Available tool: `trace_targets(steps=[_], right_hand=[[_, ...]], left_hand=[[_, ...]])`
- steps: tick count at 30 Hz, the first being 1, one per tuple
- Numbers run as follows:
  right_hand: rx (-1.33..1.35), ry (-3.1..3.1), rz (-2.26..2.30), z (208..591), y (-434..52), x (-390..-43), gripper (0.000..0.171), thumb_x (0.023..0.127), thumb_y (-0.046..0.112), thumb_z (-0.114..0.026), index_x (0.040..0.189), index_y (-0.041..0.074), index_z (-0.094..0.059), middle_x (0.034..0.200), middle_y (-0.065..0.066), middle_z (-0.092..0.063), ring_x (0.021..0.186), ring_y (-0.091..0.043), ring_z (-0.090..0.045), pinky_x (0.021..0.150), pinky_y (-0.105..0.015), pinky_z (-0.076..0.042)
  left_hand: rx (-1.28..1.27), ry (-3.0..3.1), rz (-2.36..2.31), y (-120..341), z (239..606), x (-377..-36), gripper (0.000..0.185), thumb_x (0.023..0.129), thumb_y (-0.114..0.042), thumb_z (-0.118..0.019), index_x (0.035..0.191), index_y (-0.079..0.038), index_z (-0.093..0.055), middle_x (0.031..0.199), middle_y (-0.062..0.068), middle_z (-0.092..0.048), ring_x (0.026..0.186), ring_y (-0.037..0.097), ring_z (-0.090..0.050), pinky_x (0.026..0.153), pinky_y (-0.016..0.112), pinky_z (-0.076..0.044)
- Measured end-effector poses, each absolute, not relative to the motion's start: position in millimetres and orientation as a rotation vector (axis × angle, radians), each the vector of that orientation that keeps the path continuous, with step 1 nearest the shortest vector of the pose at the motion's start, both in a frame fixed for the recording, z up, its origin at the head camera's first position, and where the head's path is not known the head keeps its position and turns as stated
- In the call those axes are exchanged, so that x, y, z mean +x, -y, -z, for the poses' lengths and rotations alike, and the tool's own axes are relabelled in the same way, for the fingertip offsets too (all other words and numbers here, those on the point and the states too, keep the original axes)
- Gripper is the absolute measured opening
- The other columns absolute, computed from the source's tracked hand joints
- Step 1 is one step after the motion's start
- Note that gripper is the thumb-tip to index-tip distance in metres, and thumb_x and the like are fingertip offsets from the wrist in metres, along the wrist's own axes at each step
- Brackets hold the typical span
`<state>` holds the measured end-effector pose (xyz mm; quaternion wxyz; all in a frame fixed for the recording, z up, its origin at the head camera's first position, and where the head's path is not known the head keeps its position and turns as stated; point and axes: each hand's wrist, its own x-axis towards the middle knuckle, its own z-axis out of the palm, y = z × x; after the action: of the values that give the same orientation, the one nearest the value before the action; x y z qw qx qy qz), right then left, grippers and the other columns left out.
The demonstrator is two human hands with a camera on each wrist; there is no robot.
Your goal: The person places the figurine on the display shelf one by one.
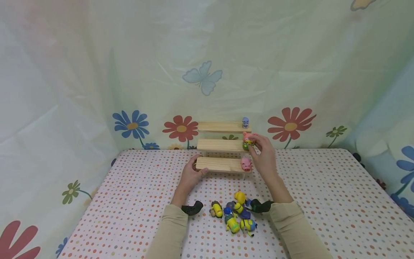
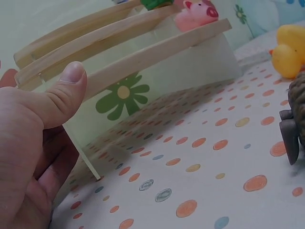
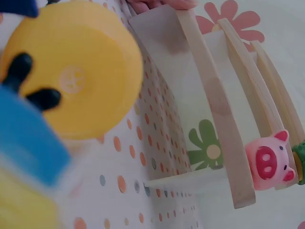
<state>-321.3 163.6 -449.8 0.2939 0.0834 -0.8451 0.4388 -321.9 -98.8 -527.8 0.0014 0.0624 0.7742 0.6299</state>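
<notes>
A three-step wooden display shelf with clear side panels stands at the back of the table. My left hand grips the left end of its lowest step, thumb on the front edge in the left wrist view. With thumb and fingers, my right hand pinches a pink-and-green figurine at the right end of the middle step. Below it, a pink pig figurine sits on the lowest step's right end. A small bluish-purple figurine stands at the top step's right end.
Several yellow-and-blue figurines lie in a loose group between my forearms, with a yellow duck at their back. One brown-and-yellow figurine lies to their left. A flowered curtain hangs behind the dotted tabletop.
</notes>
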Motion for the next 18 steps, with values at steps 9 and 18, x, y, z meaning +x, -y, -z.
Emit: trace_targets(steps=[9, 18], right_hand=[[0.149, 2.247, -1.265, 452.8, -164.0, -323.1, 0.036, 0.089, 0.000, -0.063, 0.122, 0.000, -0.052, 0.127, -0.020, -0.050, 0.122, -0.035, -0.053, 0.099, -0.039, -0.047], [0.151, 2.217, -1.302, 457.8, -165.1, -326.6, 0.037, 0.086, 0.006, -0.069, 0.119, -0.001, -0.054, 0.122, -0.020, -0.050, 0.119, -0.036, -0.055, 0.099, -0.039, -0.048]], left_hand=[[0.204, -2.409, -1.983, 97.8, 524.8, -319.6, 0.072, 0.080, -0.023, -0.077, 0.141, -0.011, -0.042, 0.130, 0.014, -0.054, 0.115, 0.026, -0.058, 0.083, 0.031, -0.054], [0.222, -2.421, -1.981, 98.2, 526.5, -319.2, 0.076, 0.078, -0.028, -0.078, 0.142, -0.010, -0.040, 0.128, 0.013, -0.055, 0.111, 0.024, -0.059, 0.082, 0.030, -0.054]])
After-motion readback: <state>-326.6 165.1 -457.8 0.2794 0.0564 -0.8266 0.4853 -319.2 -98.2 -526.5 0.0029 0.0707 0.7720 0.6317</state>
